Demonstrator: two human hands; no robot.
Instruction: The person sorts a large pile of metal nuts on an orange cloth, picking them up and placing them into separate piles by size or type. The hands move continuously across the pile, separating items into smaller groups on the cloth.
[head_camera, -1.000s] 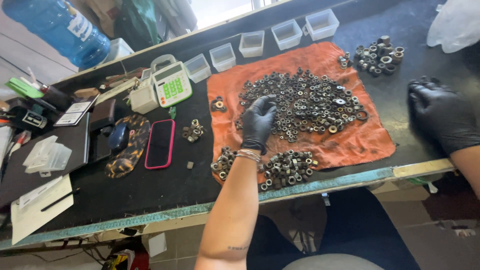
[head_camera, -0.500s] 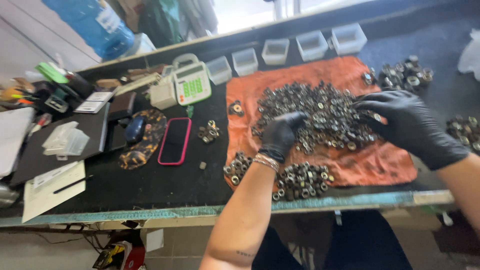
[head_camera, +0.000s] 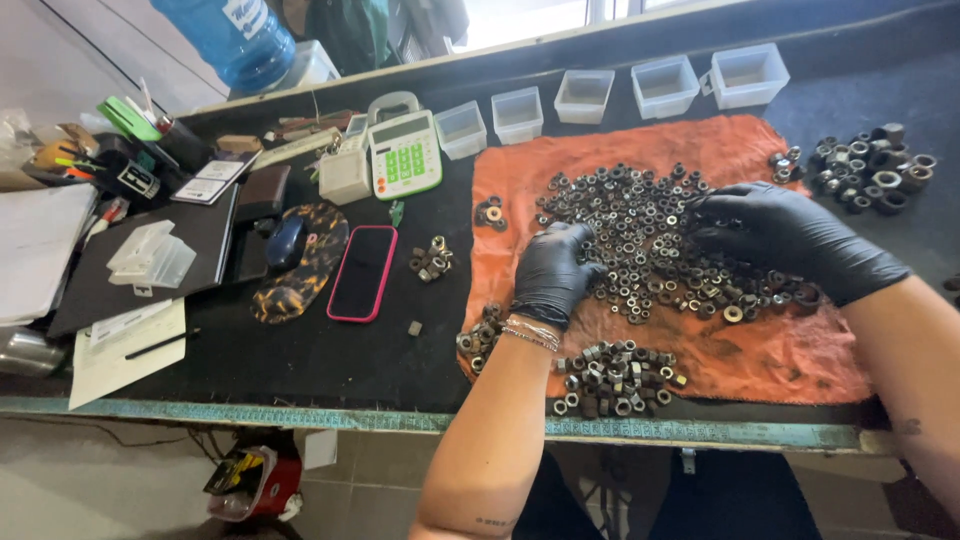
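Both my hands wear black gloves. An orange cloth (head_camera: 790, 355) lies on the black bench and carries a large heap of small metal nuts (head_camera: 640, 225). My left hand (head_camera: 552, 272) rests on the heap's left edge, fingers curled among the nuts. My right hand (head_camera: 775, 232) lies flat on the heap's right side, fingers spread and pointing left. A smaller sorted pile of nuts (head_camera: 615, 375) sits near the cloth's front edge, below my left wrist. Whether either hand pinches a nut is hidden.
Several clear plastic tubs (head_camera: 585, 95) line the back. Bigger nuts (head_camera: 868, 168) sit at the far right. To the left are a pink-cased phone (head_camera: 360, 272), a desk calculator (head_camera: 403, 152), a tortoiseshell case (head_camera: 300, 260), papers and a blue water jug (head_camera: 235, 35).
My right hand came in from the far right and now lies on the heap. My left hand stayed on the heap's left edge. The view shifted left.
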